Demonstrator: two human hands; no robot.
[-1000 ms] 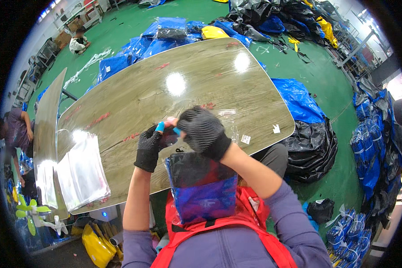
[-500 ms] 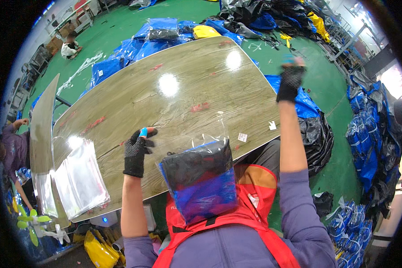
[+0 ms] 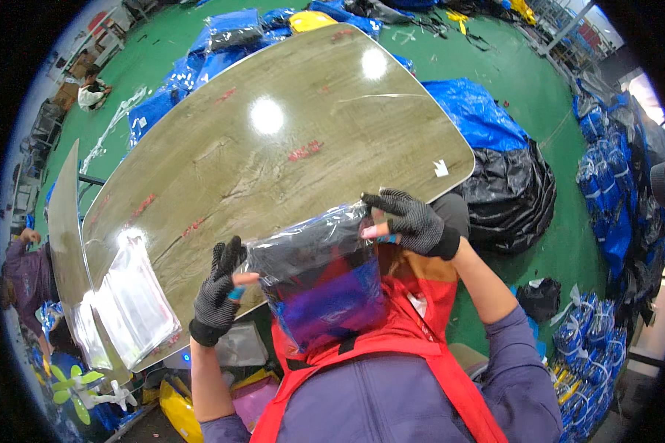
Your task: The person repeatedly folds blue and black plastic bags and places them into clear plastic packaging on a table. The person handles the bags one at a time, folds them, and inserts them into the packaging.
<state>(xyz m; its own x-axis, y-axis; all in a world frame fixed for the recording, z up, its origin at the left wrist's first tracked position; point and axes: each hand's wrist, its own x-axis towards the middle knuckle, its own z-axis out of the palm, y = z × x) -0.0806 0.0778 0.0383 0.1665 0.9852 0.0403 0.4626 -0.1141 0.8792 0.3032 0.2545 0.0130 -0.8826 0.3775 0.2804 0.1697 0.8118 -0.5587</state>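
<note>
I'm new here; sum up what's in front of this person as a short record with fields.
Package: clear wrapping, black and blue contents, against the red apron
Left hand: black glove, thumb and fingers apart, at package's upper left
Right hand: black glove, thumb and fingers apart, at package's upper right
Table: wood-patterned, clear bags at its left end
Right of table: blue and black sheeting on green floor

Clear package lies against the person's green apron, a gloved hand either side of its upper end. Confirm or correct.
No: the head view shows the apron is red, not green. The clear package does lie against it, the left hand and right hand either side.
</note>
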